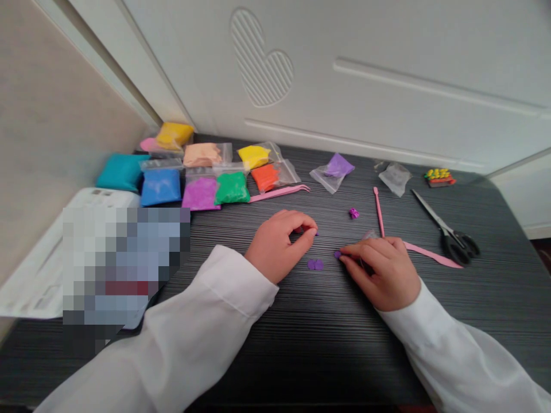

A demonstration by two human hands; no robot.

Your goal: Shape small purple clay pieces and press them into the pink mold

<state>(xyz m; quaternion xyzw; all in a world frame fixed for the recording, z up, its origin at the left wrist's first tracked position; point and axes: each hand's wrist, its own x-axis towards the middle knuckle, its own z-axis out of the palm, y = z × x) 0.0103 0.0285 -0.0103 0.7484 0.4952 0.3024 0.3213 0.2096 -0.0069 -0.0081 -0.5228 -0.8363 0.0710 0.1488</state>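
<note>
Between the thumb and forefinger of my right hand [383, 272] is a small flat purple clay disc [337, 254], at table height. My left hand [282, 244] is closed in a pinch, and a tiny purple edge shows at its fingertips; most of that piece is hidden. Two more purple discs [315, 264] lie overlapping on the dark table between my hands. Beyond them sits a small crumpled magenta-purple piece [353, 213]. A bit of clear plastic [369, 235] shows by my right hand, partly covered by it.
Bags of coloured clay, among them a green one [232, 187], stand at the back left beside pink tweezers [279, 193]. A purple clay bag [338, 165] lies farther back. Pink tools [379, 211], scissors [447, 229] and a small colourful piece [439, 177] are at right. A blurred device [138, 258] lies left.
</note>
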